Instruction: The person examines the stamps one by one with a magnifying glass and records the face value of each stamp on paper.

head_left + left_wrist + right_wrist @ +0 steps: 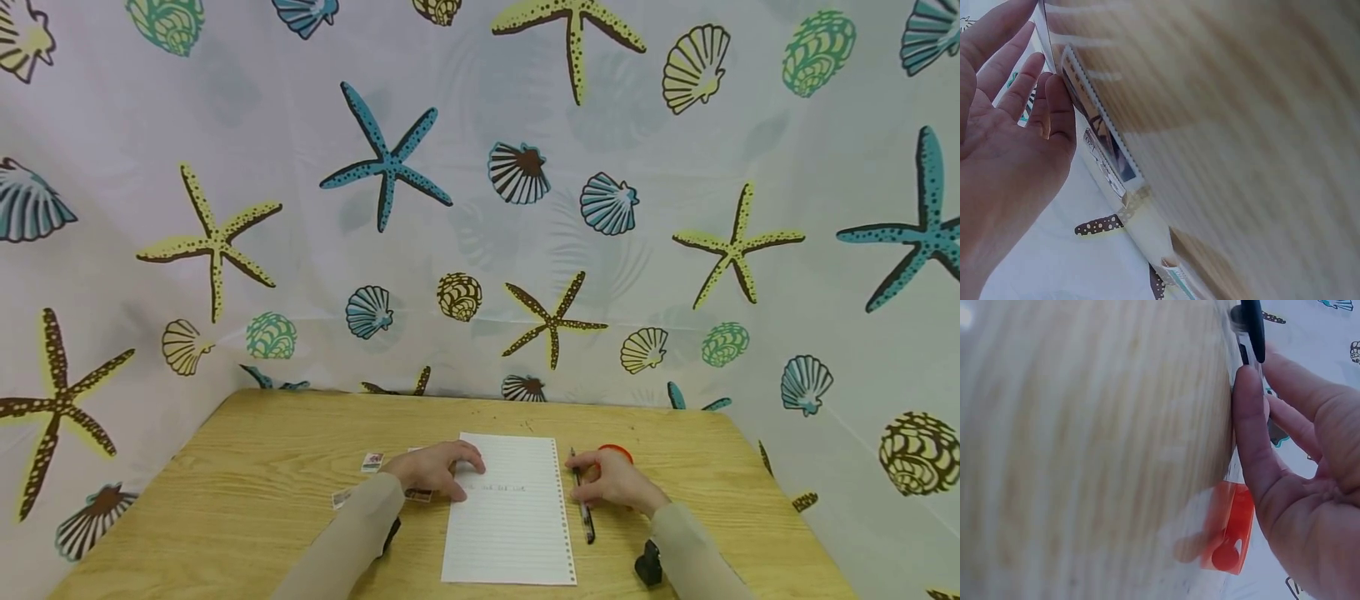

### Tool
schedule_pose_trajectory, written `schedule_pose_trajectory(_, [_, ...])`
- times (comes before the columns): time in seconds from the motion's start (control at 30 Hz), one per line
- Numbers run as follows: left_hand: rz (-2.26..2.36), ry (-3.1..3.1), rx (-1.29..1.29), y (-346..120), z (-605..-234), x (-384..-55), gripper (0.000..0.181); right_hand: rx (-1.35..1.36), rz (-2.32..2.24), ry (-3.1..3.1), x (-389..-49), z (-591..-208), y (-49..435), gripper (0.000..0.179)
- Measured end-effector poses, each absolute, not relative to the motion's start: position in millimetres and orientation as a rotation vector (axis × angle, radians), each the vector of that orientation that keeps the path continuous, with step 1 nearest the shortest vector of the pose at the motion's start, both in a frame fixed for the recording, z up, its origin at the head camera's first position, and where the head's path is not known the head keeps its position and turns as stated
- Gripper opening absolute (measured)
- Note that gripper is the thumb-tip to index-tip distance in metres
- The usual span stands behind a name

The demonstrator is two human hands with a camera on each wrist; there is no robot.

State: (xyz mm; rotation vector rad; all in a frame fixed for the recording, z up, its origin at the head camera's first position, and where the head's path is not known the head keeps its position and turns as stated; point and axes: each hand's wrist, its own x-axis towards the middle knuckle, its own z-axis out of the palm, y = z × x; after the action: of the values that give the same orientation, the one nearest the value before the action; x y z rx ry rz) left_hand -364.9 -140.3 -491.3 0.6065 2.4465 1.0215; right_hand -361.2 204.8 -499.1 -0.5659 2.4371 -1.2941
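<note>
A lined sheet of paper [510,525], with a short line of handwriting and holes down its right edge, lies on the wooden table. The fingertips of my left hand [431,467] rest on its left side, fingers loosely bent. Right of the sheet is a pen [587,517] with a clear barrel and dark ends. The thumb and fingers of my right hand [615,482] pinch it along its upper part; the right wrist view shows the thumb against the pen [1252,331]. Beside the left hand lie postage stamps [1100,119], partly hidden by the hand and sleeve.
An orange-red, rounded plastic object [1238,531] sits behind the right hand, mostly covered by it in the head view. Another small stamp [372,462] lies left of the sheet. A patterned cloth [465,250] with starfish and shells hangs around the table [247,475].
</note>
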Motion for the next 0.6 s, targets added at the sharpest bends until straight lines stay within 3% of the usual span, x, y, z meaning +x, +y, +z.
schedule_pose_trajectory(0.6, [1.040,2.509,0.656,-140.7,-494.8,-365.9,0.031,-0.530,-1.280,2.466,-362.2,-499.1,201.3,0.038])
